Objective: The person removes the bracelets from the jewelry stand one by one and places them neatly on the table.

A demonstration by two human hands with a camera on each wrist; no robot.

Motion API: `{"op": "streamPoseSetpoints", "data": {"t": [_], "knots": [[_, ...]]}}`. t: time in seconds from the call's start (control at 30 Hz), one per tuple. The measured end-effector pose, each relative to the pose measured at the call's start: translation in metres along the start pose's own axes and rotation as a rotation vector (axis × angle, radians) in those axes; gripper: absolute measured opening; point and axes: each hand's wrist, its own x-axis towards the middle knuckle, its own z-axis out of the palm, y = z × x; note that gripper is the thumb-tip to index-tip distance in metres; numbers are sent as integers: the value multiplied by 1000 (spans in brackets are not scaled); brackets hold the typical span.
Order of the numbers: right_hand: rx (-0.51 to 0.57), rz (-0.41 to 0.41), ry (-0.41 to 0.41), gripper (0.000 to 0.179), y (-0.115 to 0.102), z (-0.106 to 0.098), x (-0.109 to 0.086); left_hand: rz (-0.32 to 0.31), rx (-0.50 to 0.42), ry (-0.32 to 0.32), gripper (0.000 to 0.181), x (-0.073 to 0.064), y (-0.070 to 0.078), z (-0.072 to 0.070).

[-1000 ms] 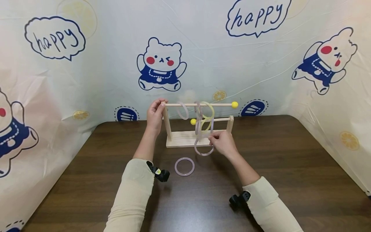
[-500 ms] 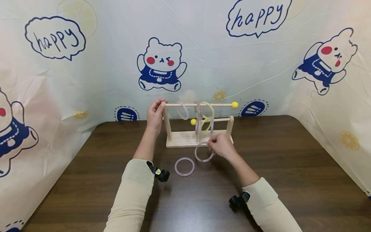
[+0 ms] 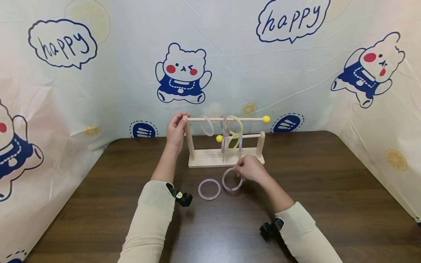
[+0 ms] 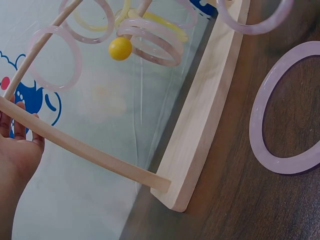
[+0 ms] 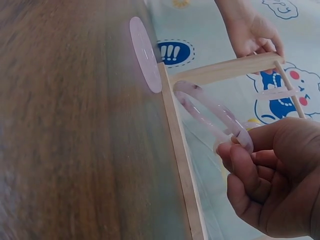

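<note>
My left hand (image 3: 176,131) grips the top of the left post (image 3: 189,142) of a wooden bangle stand, thumb in front and fingers behind. My right hand (image 3: 251,168) pinches a pale purple bangle (image 5: 215,107) with brownish marks between thumb and fingertips. It hangs tilted in front of the stand's base (image 3: 210,157). Just left of it, another lilac bangle (image 4: 257,120) lies flat on the table. On the upper rod (image 3: 253,118) hang a whitish bangle (image 3: 212,130), a brownish-lilac one and a yellow one (image 3: 242,127). Several bangles, lilac and yellow, hang on the lower rod (image 3: 253,135).
A yellow ball (image 3: 266,119) caps the upper rod's right end, and another yellow ball (image 3: 219,138) caps the lower rod's left end. The stand is near the back of the dark wooden table (image 3: 312,182). A printed curtain (image 3: 230,73) rises behind it.
My right hand has come down and toward me with the bangle, away from the stand's base and close to the bangle on the table. My left hand has stayed on the post.
</note>
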Motion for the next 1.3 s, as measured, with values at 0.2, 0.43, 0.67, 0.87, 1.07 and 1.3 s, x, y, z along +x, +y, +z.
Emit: {"op": "streamPoseSetpoints", "data": {"t": [0.2, 0.43, 0.67, 0.87, 1.07, 1.3], "knots": [[-13, -10, -33, 16, 2, 2, 0, -4, -3, -1, 9, 0, 0, 0], [-17, 6, -62, 18, 3, 3, -1, -4, -7, -1, 10, 0, 0, 0], [-13, 10, -85, 17, 2, 4, -2, -3, -13, -1, 9, 0, 1, 1], [-1, 31, -101, 17, 3, 7, -1, -8, 1, 1, 10, 0, 0, 0], [-29, 40, -110, 16, 4, 6, -1, -12, 11, 1, 10, 0, 0, 0], [-76, 30, -132, 17, 4, 4, -2, -12, 4, 5, 10, 0, 0, 0]]}}
